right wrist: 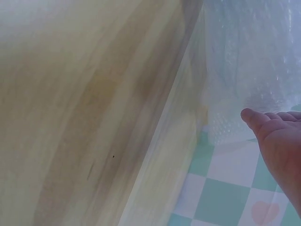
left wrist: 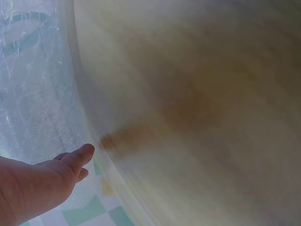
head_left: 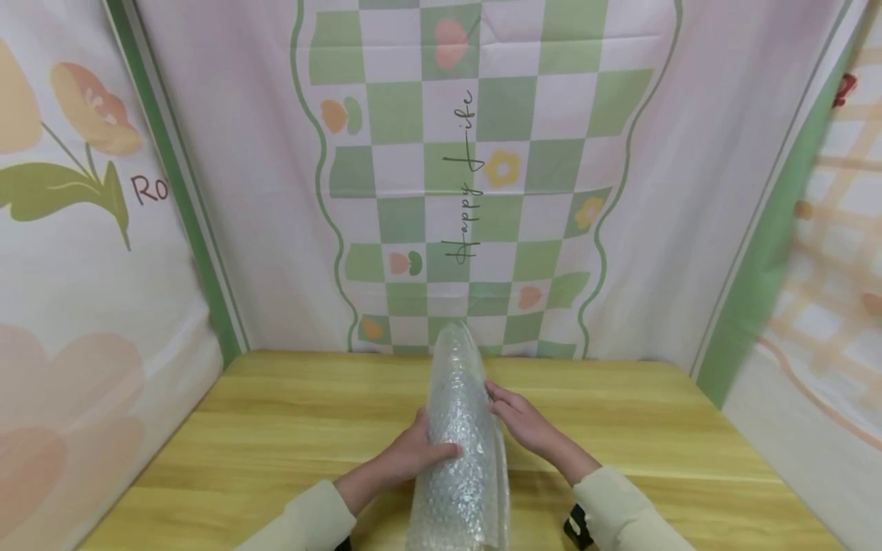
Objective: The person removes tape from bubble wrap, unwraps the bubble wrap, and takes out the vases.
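A long roll of clear bubble wrap (head_left: 460,398) points away from me over the wooden table, its loose layers showing along the right side. My left hand (head_left: 412,453) holds the roll on its left, with the thumb laid across the top and the other fingers hidden round the far side. On the opposite side my right hand (head_left: 527,421) touches the edge of the wrap, fingers mostly straight. In the right wrist view the thumb of the right hand (right wrist: 282,141) lies against the bubble wrap (right wrist: 254,56). The bubble wrap (left wrist: 37,84) also fills the left of the left wrist view.
The wooden table (head_left: 296,413) reaches back to a hanging cloth (head_left: 393,222) with green checks and lettering. Printed cloths hang on the left (head_left: 83,291) and right (head_left: 827,306). A small black object (head_left: 577,528) shows beside the right sleeve.
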`<state>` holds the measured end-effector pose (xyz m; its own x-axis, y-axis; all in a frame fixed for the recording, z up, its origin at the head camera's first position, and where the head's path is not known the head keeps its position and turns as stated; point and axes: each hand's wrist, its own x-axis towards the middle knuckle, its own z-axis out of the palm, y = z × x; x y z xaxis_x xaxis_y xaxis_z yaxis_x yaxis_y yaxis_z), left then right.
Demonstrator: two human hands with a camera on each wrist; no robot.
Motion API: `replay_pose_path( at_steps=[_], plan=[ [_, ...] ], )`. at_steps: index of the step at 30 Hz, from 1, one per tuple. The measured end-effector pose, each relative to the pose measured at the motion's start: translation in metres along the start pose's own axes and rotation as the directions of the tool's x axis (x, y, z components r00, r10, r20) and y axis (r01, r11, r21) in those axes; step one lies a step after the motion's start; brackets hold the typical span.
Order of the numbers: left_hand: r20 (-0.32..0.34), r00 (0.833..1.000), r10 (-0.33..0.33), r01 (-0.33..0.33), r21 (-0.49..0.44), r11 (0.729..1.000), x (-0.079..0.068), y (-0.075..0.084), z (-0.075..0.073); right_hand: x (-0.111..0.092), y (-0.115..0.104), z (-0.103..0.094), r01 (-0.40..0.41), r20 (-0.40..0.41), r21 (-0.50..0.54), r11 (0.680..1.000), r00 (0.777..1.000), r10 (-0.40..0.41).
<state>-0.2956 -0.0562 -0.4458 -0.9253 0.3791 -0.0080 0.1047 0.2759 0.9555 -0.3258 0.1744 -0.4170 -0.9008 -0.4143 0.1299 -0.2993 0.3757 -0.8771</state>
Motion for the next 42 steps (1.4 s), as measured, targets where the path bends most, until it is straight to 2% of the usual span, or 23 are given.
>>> replay_pose_path(
  at_steps=[6, 13, 20, 28, 42],
  plan=[
    [-0.001, 1.000, 0.002, -0.002, 0.007, 1.000, 0.000, 0.000, 0.000, 0.002, 0.003, 0.001, 0.009, -0.013, -0.011, 1.000, 1.000, -0.009],
    [0.003, 1.000, 0.011, -0.011, 0.006, 1.000, 0.001, -0.002, 0.000, 0.002, -0.001, -0.001, 0.015, -0.014, 0.034, 0.999, 1.000, -0.015],
    [-0.001, 1.000, 0.004, -0.004, 0.019, 1.000, 0.000, -0.002, 0.000, 0.010, -0.005, -0.006, -0.005, -0.094, -0.001, 1.000, 0.996, 0.004],
    [-0.009, 1.000, -0.003, 0.004, 0.027, 1.000, 0.000, -0.003, 0.001, 0.024, -0.005, -0.010, -0.010, -0.129, -0.023, 1.000, 0.992, 0.007],
    [-0.028, 0.999, -0.024, 0.026, 0.072, 0.997, -0.001, -0.004, 0.002, 0.039, -0.002, -0.006, -0.022, -0.088, 0.006, 1.000, 0.996, 0.022]
  ],
)
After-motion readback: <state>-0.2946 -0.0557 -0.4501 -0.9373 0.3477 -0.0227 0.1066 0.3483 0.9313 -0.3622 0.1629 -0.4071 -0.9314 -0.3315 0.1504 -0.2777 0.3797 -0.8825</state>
